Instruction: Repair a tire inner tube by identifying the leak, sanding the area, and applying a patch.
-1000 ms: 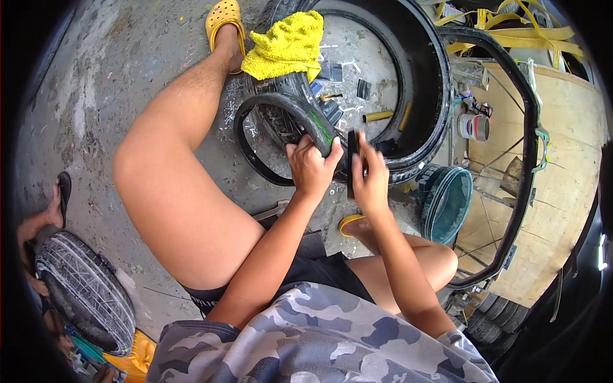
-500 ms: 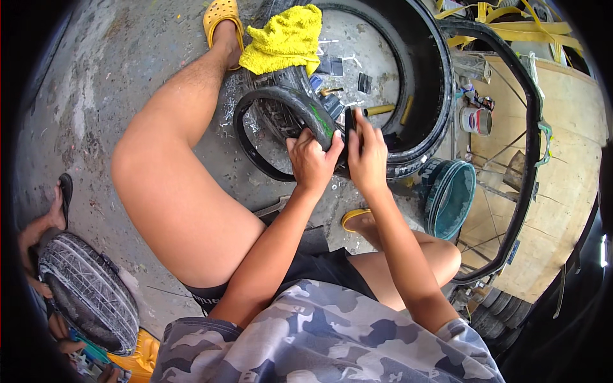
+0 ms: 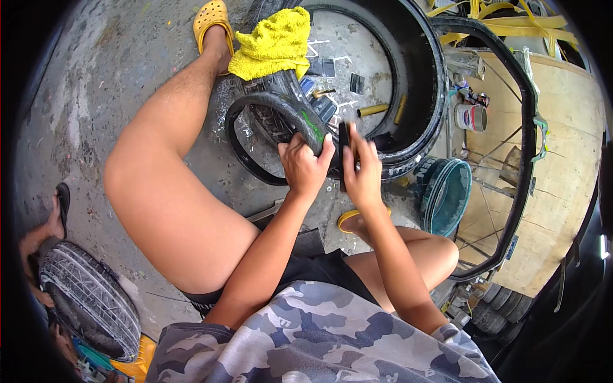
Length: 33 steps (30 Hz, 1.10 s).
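A black inner tube [image 3: 255,101] with a green mark lies looped over the tread of a large tyre [image 3: 431,70] between my legs. My left hand [image 3: 303,163] is closed on the tube just below the mark. Beside it, my right hand [image 3: 361,166], blurred at the fingertips, grips a long black flat block [image 3: 343,140] against the tube's right side. A yellow towel [image 3: 271,41] is draped over the tyre at the top. Small dark patches [image 3: 357,83], pale strips and a yellow tube [image 3: 371,110] lie inside the tyre's ring.
A teal bucket [image 3: 447,198], a paint can [image 3: 471,118] and a black frame [image 3: 530,140] before plywood [image 3: 562,191] are on my right. At lower left, another person's foot [image 3: 57,217] and hand are by a whitened tyre [image 3: 89,297]. Stacked tyres [image 3: 501,306] stand at lower right.
My right hand and the black block moved up along the tube, then back down. My left hand keeps its grip. The whole view has shifted slightly.
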Each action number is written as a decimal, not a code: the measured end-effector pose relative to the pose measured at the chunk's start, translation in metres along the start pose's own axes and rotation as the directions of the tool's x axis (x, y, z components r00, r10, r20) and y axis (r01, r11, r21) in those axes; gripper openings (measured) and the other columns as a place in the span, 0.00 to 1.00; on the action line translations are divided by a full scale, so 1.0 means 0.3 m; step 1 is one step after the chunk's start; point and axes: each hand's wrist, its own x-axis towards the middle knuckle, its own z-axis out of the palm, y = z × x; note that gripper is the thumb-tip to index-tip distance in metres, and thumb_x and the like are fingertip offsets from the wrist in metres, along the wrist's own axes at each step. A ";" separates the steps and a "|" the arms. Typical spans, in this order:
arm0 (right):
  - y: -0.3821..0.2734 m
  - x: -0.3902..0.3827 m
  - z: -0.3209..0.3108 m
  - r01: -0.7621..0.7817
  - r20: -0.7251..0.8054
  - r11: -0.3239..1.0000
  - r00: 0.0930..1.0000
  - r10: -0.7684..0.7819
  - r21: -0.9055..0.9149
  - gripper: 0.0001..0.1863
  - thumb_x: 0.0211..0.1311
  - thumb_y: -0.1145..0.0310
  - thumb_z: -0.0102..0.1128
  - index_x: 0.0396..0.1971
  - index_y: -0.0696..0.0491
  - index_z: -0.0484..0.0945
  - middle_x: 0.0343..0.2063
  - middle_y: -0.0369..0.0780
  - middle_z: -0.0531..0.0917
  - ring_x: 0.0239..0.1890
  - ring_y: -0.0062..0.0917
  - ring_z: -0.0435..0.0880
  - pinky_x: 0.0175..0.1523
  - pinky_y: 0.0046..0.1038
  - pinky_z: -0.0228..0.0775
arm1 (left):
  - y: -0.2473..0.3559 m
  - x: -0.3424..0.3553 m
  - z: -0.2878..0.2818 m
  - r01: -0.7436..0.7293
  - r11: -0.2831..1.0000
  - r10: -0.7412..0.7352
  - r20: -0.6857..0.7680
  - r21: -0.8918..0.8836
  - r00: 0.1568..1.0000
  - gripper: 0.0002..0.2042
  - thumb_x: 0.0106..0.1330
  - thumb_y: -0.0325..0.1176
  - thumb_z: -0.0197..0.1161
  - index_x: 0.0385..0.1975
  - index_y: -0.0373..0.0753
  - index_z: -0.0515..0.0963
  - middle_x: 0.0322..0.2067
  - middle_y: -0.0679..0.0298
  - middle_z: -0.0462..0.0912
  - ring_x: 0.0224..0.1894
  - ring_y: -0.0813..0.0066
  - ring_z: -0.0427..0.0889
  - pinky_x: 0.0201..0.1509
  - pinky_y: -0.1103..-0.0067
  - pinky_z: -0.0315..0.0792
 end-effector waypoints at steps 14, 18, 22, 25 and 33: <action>0.035 -0.020 -0.004 0.022 -0.031 0.997 0.999 -0.020 0.080 0.24 0.58 0.79 0.57 0.57 0.62 0.71 0.42 0.51 0.82 0.35 0.42 0.75 0.44 0.37 0.68 | 0.007 0.001 0.011 -0.004 1.000 0.004 -0.004 0.012 1.000 0.11 0.62 0.40 0.65 0.28 0.38 0.82 0.30 0.57 0.83 0.31 0.54 0.78 0.40 0.66 0.64; 0.046 0.118 -0.027 -0.197 0.065 0.971 0.980 0.190 0.135 0.23 0.62 0.74 0.57 0.58 0.55 0.73 0.31 0.48 0.81 0.27 0.34 0.74 0.37 0.33 0.70 | -0.004 -0.014 0.014 0.026 0.999 -0.026 -0.012 0.033 1.000 0.11 0.61 0.40 0.65 0.27 0.38 0.82 0.30 0.58 0.83 0.33 0.57 0.78 0.41 0.66 0.64; 0.187 0.075 -0.176 -0.311 0.001 0.895 0.945 0.328 0.321 0.22 0.66 0.68 0.55 0.60 0.46 0.72 0.25 0.36 0.78 0.24 0.19 0.72 0.32 0.26 0.70 | 0.005 -0.013 0.021 0.028 0.999 -0.026 -0.038 0.045 0.999 0.11 0.60 0.40 0.65 0.26 0.38 0.81 0.29 0.59 0.82 0.33 0.59 0.78 0.42 0.66 0.63; 0.359 0.040 -0.443 -0.292 -0.211 0.943 0.923 0.321 0.158 0.26 0.67 0.66 0.56 0.63 0.52 0.66 0.29 0.35 0.78 0.31 0.19 0.74 0.40 0.22 0.69 | -0.017 -0.015 0.020 -0.001 0.998 0.003 -0.031 0.068 1.000 0.11 0.59 0.41 0.67 0.28 0.38 0.80 0.30 0.59 0.82 0.34 0.59 0.78 0.43 0.66 0.63; 1.178 -0.298 -1.010 -0.695 -0.079 0.719 0.718 0.691 -0.020 0.16 0.65 0.65 0.62 0.48 0.59 0.77 0.27 0.36 0.81 0.30 0.19 0.78 0.36 0.22 0.69 | 0.025 -0.033 0.049 0.044 0.966 -0.039 -0.023 0.256 0.999 0.39 0.49 0.49 0.73 0.52 0.24 0.67 0.38 0.49 0.82 0.40 0.51 0.79 0.53 0.63 0.63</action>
